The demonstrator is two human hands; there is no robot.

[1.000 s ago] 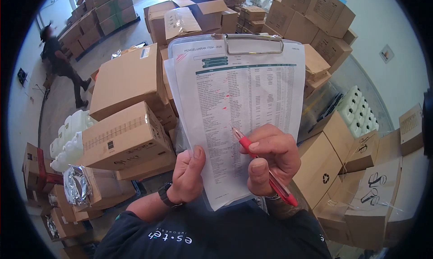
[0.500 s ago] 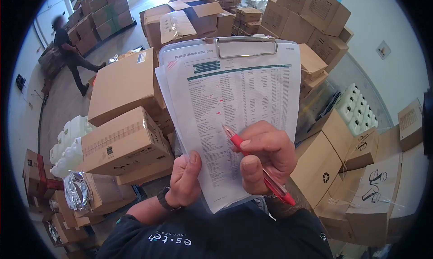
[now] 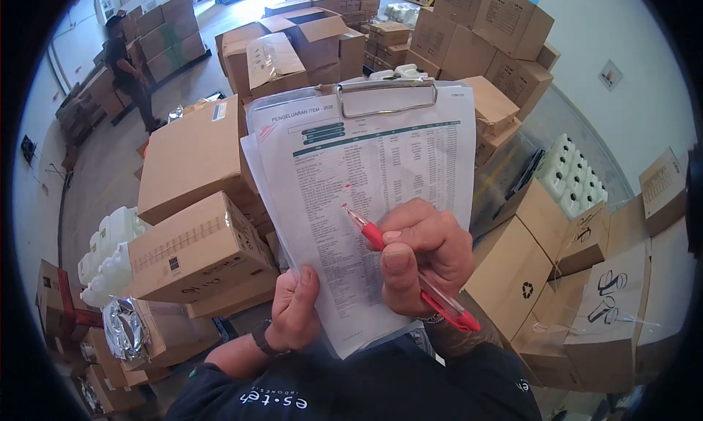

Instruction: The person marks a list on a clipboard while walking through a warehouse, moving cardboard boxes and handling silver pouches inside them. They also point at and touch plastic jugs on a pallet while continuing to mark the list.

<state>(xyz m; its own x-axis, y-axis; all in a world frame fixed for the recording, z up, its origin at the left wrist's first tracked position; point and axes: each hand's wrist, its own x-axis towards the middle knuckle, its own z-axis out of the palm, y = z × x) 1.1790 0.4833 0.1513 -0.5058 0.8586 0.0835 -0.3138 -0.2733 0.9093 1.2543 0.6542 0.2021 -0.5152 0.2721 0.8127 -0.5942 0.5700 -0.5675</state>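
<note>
So the red pen [image 3: 406, 267] is pinched in the right hand [image 3: 421, 256], thumb and fingers closed around the barrel, and its tip sits right on the printed list [image 3: 373, 201], roughly mid-page in the left columns, next to a couple of small red marks already on the sheet. That list is the top page of a little stack held under the metal clip of a clipboard [image 3: 387, 98], tilted up in front of the chest. The left hand [image 3: 293, 307] is curled shut on the bottom left corner of the pages, thumb on top, with a dark watch [image 3: 260, 339] on the wrist. The text on the sheet is too small to read apart from a heading at the top. Below the clipboard you can see a dark shirt [image 3: 351, 392] with white lettering. All around are brown cardboard boxes [image 3: 194, 249] stacked up, a couple just left of the clipboard, more on the right with a recycling symbol and glass icons printed on them. White plastic jugs [image 3: 110, 249] sit on the far left, another batch of white jugs [image 3: 575, 179] on the right near the wall. A silver foil bag [image 3: 124, 326] is at lower left. Way back in the top left corner another person [image 3: 128, 65] in dark clothes stands by more boxes.
</note>
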